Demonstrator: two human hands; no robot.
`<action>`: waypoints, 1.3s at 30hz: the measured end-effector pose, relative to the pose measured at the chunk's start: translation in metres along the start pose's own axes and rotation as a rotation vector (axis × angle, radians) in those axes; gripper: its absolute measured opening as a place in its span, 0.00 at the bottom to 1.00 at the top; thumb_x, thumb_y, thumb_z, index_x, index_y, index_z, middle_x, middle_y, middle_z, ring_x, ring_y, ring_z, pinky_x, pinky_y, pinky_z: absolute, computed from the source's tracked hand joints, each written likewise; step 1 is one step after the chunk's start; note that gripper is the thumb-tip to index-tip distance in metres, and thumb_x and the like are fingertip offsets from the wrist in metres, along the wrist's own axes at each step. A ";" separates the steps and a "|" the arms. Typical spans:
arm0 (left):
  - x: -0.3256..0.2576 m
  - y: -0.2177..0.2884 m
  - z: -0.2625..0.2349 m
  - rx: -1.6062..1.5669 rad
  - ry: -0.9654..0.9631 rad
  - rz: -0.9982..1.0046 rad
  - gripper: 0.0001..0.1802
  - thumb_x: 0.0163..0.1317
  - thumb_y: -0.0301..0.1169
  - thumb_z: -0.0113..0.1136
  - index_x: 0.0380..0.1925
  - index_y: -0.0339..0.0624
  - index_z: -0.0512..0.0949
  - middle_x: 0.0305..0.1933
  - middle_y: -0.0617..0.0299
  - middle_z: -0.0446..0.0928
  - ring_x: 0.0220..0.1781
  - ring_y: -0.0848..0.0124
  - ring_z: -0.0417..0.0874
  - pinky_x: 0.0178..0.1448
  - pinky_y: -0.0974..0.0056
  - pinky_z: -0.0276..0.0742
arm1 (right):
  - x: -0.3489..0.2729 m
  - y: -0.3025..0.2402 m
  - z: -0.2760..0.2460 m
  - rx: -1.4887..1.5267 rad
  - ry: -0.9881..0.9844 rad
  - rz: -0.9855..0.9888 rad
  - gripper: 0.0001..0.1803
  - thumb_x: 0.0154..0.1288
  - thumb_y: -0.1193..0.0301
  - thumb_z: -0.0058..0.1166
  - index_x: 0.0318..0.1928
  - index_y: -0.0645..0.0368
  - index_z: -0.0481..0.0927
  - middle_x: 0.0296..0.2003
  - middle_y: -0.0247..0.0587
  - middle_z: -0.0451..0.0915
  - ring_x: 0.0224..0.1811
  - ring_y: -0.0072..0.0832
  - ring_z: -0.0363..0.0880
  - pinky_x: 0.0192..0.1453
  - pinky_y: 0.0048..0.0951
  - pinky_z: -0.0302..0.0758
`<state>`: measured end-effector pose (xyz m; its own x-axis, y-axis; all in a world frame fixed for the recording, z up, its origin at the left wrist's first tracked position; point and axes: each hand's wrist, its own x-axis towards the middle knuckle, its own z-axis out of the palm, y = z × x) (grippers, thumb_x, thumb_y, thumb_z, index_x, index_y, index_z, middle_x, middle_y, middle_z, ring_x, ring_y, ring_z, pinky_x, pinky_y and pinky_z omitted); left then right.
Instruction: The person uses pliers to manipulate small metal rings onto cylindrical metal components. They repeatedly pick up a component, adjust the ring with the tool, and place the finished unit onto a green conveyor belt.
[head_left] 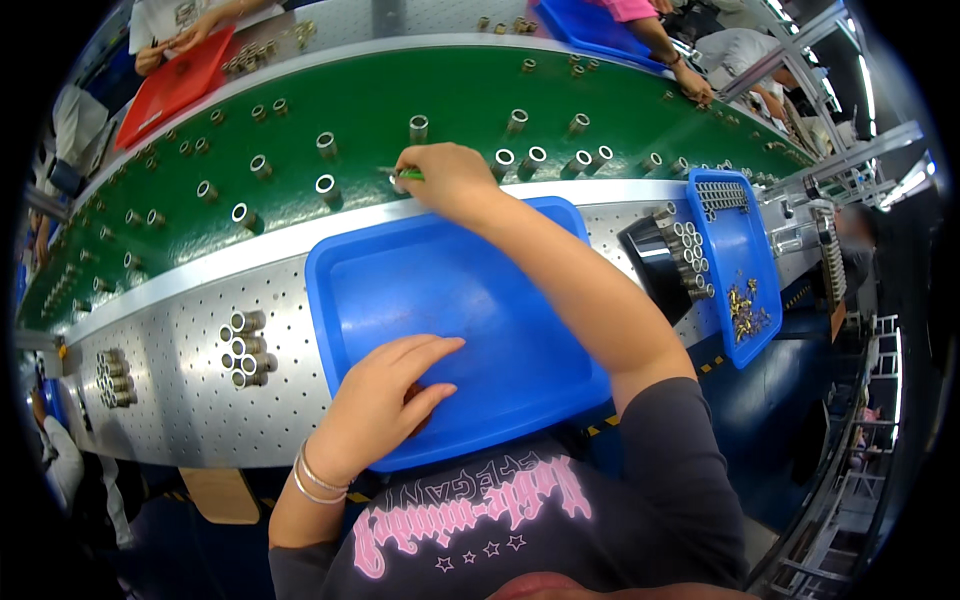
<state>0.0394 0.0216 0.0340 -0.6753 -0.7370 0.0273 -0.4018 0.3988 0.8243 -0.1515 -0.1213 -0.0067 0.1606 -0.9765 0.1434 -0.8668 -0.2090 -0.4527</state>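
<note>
My right hand point(450, 178) reaches out over the green conveyor belt point(400, 90) and pinches a thin green tool point(404, 174), its tip at a short metal tube hidden under the fingers. My left hand point(385, 395) rests palm down on the near edge of a large blue tray point(440, 290) in front of me, fingers loosely spread, holding nothing visible. Several upright metal tubes point(327, 185) stand spaced across the belt around my right hand.
A stack of metal tubes point(245, 350) lies on the perforated steel table point(180, 340) to the left. A narrower blue tray point(740, 250) at the right holds tubes and small brass parts. Other people's hands work at a red tray point(175, 80) and a far blue tray point(590, 25).
</note>
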 end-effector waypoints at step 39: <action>0.018 -0.028 0.016 -0.888 0.247 -0.171 0.26 0.57 0.19 0.55 0.57 0.35 0.65 0.53 0.57 0.71 0.49 0.72 0.76 0.54 0.69 0.72 | -0.100 -0.027 -0.042 0.813 -0.335 0.074 0.08 0.60 0.69 0.53 0.33 0.63 0.76 0.22 0.32 0.72 0.26 0.16 0.65 0.30 0.21 0.64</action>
<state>0.0287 0.0059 0.0022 -0.4593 -0.8828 -0.0985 0.2046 -0.2131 0.9554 -0.1644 -0.0155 0.0284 0.3578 -0.9262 -0.1188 -0.2971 0.0077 -0.9548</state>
